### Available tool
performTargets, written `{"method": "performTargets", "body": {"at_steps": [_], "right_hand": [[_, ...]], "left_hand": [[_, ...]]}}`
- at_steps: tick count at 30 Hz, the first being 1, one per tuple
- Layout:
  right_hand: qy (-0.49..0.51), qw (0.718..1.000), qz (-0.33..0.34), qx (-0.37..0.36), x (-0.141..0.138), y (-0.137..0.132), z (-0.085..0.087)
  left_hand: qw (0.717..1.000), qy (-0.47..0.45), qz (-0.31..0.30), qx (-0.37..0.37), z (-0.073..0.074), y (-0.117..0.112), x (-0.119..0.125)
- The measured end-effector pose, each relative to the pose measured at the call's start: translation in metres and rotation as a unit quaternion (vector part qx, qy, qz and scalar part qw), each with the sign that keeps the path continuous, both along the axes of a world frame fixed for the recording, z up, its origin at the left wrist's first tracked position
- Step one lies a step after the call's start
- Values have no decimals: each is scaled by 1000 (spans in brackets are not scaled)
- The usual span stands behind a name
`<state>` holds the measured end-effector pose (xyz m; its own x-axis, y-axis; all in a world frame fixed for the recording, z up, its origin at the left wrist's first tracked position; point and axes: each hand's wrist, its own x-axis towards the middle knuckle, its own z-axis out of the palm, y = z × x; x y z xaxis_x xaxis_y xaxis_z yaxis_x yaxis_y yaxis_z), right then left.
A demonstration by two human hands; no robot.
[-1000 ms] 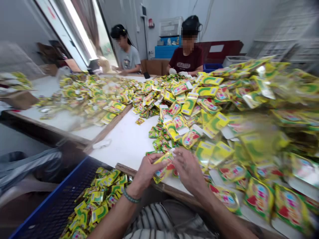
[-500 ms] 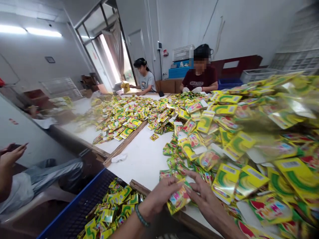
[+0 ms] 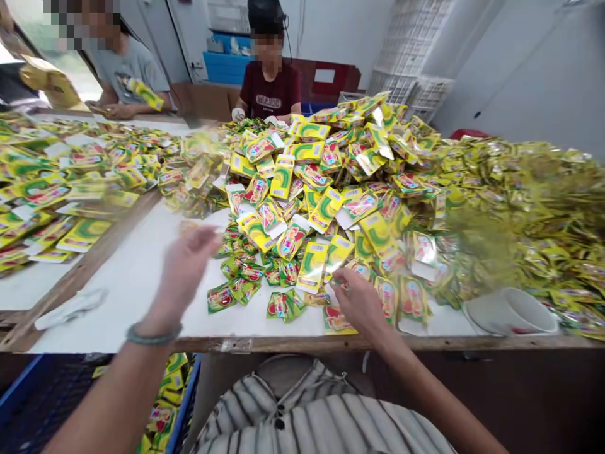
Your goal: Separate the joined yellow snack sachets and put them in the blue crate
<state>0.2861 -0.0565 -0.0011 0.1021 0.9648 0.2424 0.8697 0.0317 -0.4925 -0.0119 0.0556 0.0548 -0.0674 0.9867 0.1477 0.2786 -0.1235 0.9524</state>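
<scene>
My left hand (image 3: 189, 261), smeared by motion, is over the white tabletop (image 3: 155, 265), left of a heap of packs. Its fingers look curled, but whether they hold anything cannot be made out. My right hand (image 3: 359, 299) is at the front of the heap, fingertips bent together against a yellow-green flat box (image 3: 339, 252); what lies between them is hidden. A similar yellow box (image 3: 312, 265) lies just left of those fingertips. Small green sachets with a watermelon print (image 3: 283, 304) lie between my hands near the table edge.
A white tub (image 3: 513, 312) lies tilted at right, beside a large mound of yellow sachets (image 3: 529, 208). Below the table's wooden edge stands a blue crate (image 3: 189, 403) with yellow packs inside. A wooden strip (image 3: 94, 252) divides the table. Two co-workers (image 3: 271, 88) sit opposite.
My view has turned right. Both hands were together on a yellow-green box; now they are apart, left hand over the table, right hand at the heap. That box no longer shows between them.
</scene>
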Motion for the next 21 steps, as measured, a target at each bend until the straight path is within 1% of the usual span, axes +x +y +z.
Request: {"method": "performTargets", "body": {"at_steps": [2, 3, 4, 6, 8, 10, 12, 13, 14, 15, 16, 17, 18, 19, 20, 21], "right_hand": [[-92, 995, 37, 1, 4, 5, 0], [-138, 989, 60, 4, 3, 9, 1], [-177, 981, 82, 8, 2, 14, 1], [-219, 969, 113, 19, -2, 26, 3], [-198, 970, 132, 44, -7, 37, 6], [-118, 979, 139, 85, -14, 46, 12], [7, 983, 136, 122, -23, 50, 19], [78, 980, 136, 123, -29, 51, 23], [147, 974, 138, 107, -36, 50, 26], [207, 964, 145, 77, -42, 48, 28], [253, 954, 157, 38, -47, 45, 29], [282, 944, 169, 1, -51, 41, 30], [289, 940, 180, -27, -52, 36, 29], [269, 943, 189, -44, -51, 30, 27], [224, 954, 194, -53, -47, 24, 24], [155, 966, 198, -58, -42, 19, 20]], "left_hand": [[997, 20, -63, -44, -29, -15, 27], [993, 36, -99, -57, -40, -22, 40], [987, 60, -134, -64, -48, -27, 51], [979, 104, -166, -59, -56, -35, 64], [976, 129, -166, -51, -55, -38, 67], [979, 139, -145, -26, -50, -39, 63], [981, 149, -118, 35, -45, -41, 58], [980, 154, -109, 68, -43, -43, 56], [978, 155, -109, 93, -42, -45, 55], [977, 150, -117, 99, -42, -47, 55], [978, 138, -132, 84, -43, -49, 56], [981, 117, -146, 52, -44, -51, 56], [984, 85, -153, 13, -47, -53, 55], [987, 45, -153, -29, -49, -55, 54], [987, 2, -148, -67, -52, -57, 52], [984, -38, -141, -98, -55, -60, 49]]}}
